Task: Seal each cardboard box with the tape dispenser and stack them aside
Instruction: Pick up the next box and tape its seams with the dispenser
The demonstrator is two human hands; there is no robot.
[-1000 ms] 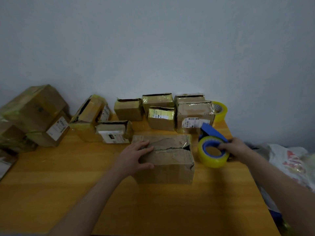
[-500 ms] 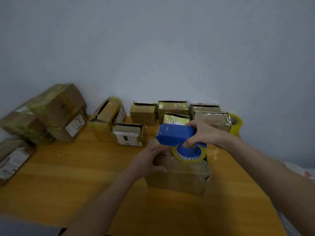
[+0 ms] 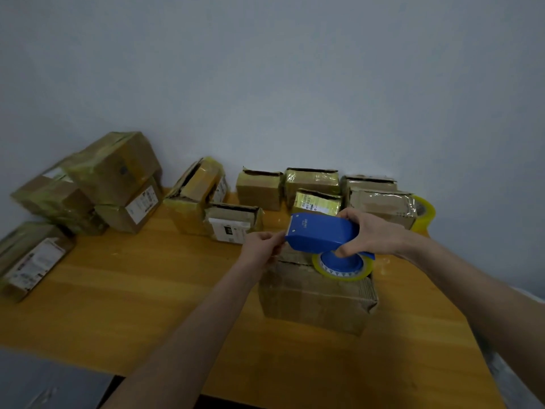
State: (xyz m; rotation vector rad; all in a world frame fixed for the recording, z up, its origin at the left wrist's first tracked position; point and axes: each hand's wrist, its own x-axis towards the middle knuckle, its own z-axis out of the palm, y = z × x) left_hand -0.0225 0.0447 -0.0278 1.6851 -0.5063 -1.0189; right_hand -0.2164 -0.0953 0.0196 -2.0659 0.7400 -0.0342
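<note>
Holds the tape dispenser (image 3: 321,231) over the unsealed cardboard box (image 3: 315,299) on the table (image 3: 147,290), with the right grip (image 3: 371,234) wrapped round its handle and the left grip (image 3: 261,249) apparently pinching the tape end at the blade, ready to draw a strip across the seam.

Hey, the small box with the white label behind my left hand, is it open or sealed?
Open, it seems: the white-label box shows a dark gap under its raised top flap.
</note>
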